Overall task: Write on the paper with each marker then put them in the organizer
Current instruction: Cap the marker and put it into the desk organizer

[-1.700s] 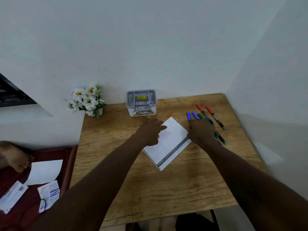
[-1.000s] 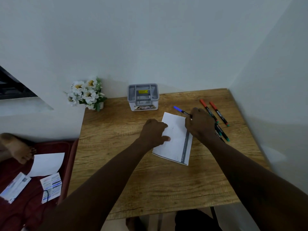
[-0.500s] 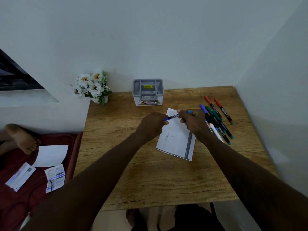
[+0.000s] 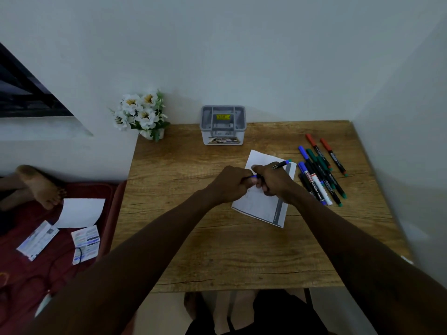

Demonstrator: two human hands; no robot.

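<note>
Head view. Left grip (image 4: pixel 229 183) and right grip (image 4: pixel 273 181) knuckle to knuckle above the paper (image 4: pixel 261 206), both curled on one blue marker (image 4: pixel 280 164). Left pinching the blue end between the two, right wrapped round the barrel, other end poking out far-right past the knuckles.

Under two seconds back: right down among the loose markers (image 4: pixel 321 172), left flat on the sheet. Since then marker lifted and brought to centre, left taken off the sheet to join it. Reads as uncapping, first marker of the lot; writing probably next, storing after that. Sheet lying skewed at mid-bench with no palm flat on it, so liable to slide under the first stroke.

Remaining markers in a loose row just right of the paper: blue, green, red, one white-barrelled. Grey organizer (image 4: pixel 223 124) at the far edge, centre, against the wall; yellow sticker inside, no marker seen in it.

Bench (image 4: pixel 217 250) wood-grain, tucked into a corner of pale walls. Small pot of white flowers (image 4: pixel 141 114) at far left corner. Lower left, off the bench: red mat (image 4: pixel 48 274) with loose slips of paper, a bare foot (image 4: pixel 41 187). Dim light throughout.
</note>
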